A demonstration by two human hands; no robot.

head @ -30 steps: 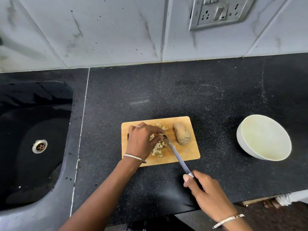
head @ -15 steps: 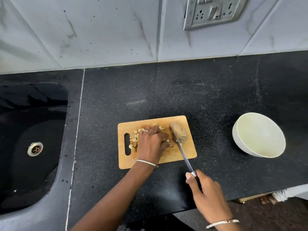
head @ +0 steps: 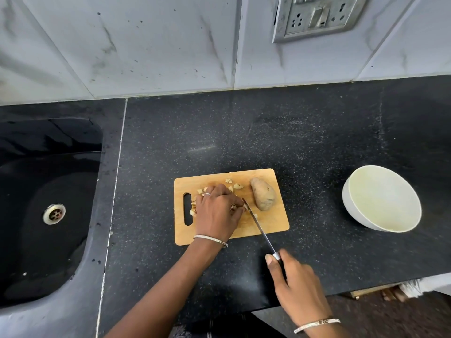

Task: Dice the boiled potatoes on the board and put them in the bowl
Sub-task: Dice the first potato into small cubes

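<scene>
A wooden cutting board lies on the black counter. One whole unpeeled potato rests on its right part. Small diced potato pieces lie scattered on the board's far side and at its left. My left hand sits curled over the pile of dice, with some pieces between thumb and fingers. My right hand grips the handle of a knife. The blade slants across the board's near edge, its tip against my left fingers. An empty white bowl stands tilted to the right of the board.
A black sink with a metal drain fills the left side. A tiled wall with a socket plate rises behind the counter. The counter's front edge runs just below my right hand.
My left hand slid to the right across the board, uncovering dice near the handle slot. The knife tip swung toward the whole potato, then back against my left fingers.
</scene>
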